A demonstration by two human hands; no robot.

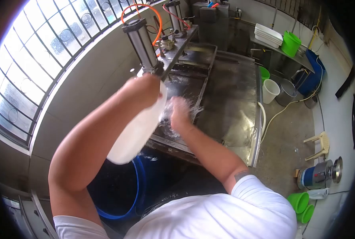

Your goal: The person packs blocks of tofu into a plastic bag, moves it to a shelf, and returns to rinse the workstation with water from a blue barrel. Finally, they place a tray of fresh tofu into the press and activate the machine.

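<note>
My left hand [147, 91] is closed on the upper end of a white plastic tub [133, 137], long and round-ended, which hangs tilted beside my forearm. My right hand [179, 113] is smeared by motion, to the right of the tub over the wet metal work surface [185, 85]. Splashing water [167, 115] flies around it; whether its fingers hold anything is hidden by the blur. Beneath the tub's lower end stands a large blue barrel [137, 187] with a dark inside.
Pneumatic cylinders [141, 46] with an orange hose [160, 26] rise from the bench's metal frame. A broad steel table [229, 99] extends right. Beyond it are white trays [268, 36], a green bucket [291, 44], a white bucket [270, 91], a floor hose [279, 109] and a plastic stool [323, 145].
</note>
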